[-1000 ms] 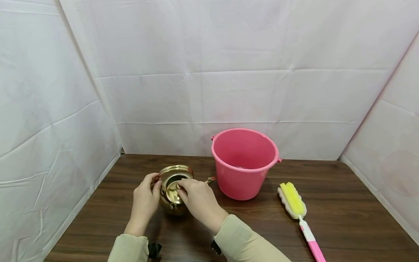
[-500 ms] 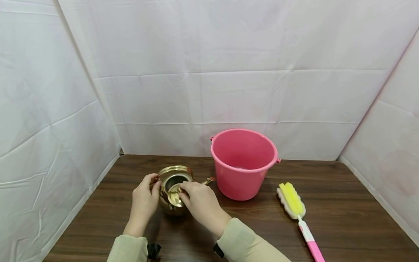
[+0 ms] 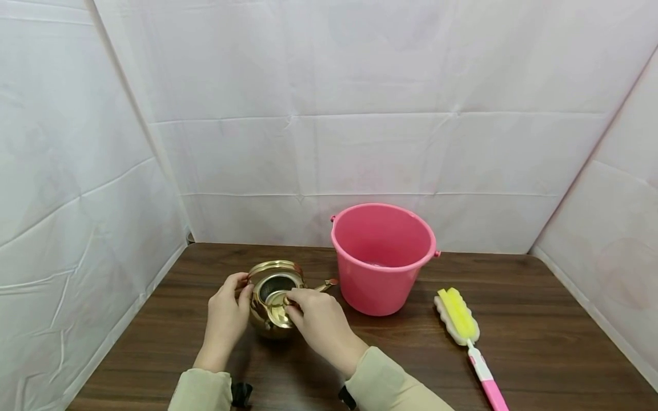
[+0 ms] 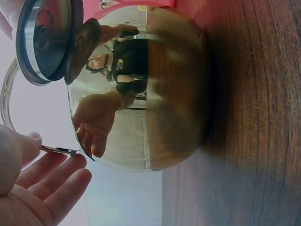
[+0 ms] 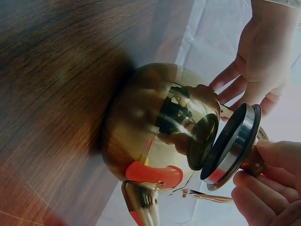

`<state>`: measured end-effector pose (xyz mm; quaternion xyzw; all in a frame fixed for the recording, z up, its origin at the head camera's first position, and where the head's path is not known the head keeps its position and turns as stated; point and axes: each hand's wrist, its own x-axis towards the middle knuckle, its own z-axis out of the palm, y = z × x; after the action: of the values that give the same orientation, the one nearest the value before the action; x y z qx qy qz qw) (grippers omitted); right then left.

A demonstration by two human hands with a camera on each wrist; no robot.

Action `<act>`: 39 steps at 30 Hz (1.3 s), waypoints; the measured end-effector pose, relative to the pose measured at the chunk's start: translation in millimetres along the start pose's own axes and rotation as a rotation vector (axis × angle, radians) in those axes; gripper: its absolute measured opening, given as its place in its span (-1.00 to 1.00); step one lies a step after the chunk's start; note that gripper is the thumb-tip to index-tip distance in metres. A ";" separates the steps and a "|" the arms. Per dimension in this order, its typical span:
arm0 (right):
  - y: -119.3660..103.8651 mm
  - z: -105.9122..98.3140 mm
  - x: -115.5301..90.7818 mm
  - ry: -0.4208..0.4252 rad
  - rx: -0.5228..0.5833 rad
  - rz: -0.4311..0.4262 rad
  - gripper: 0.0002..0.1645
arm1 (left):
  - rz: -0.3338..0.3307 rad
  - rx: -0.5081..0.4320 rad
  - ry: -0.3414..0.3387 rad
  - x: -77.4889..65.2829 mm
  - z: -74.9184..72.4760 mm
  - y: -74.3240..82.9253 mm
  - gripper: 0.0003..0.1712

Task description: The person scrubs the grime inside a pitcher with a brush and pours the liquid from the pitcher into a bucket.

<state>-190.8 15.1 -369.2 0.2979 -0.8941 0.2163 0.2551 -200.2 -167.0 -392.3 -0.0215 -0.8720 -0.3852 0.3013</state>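
Our left hand pinches the gold teapot by its handle, our right hand the lid by its knob. Only wrist views show its dark underside, between our hands.

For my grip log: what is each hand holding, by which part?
Right hand: round gold metal lid, by its knob. Left hand: round gold metal kettle, by its arched handle.

Up top, the head camera gazes forward and down across the table; down low, two wrist cameras, both tipped sideways, crowd in close, sharing the gold kettle and its lid.
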 end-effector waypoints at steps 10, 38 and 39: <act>3.0 -1.8 -2.9 -0.003 0.006 0.014 -0.80 | 0.005 0.005 0.005 0.1 0.5 -1.2 -0.78; 9.6 -12.6 -8.8 0.012 0.014 0.043 -0.81 | -0.004 0.009 -0.009 0.7 -0.5 1.0 -0.77; 10.0 -13.0 -9.1 0.012 0.014 0.046 -0.80 | -0.003 0.009 -0.010 0.7 -0.4 1.2 -0.77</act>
<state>-186.6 33.2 -366.7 0.2777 -0.8977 0.2303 0.2530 -200.2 -166.6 -391.0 -0.0205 -0.8752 -0.3816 0.2966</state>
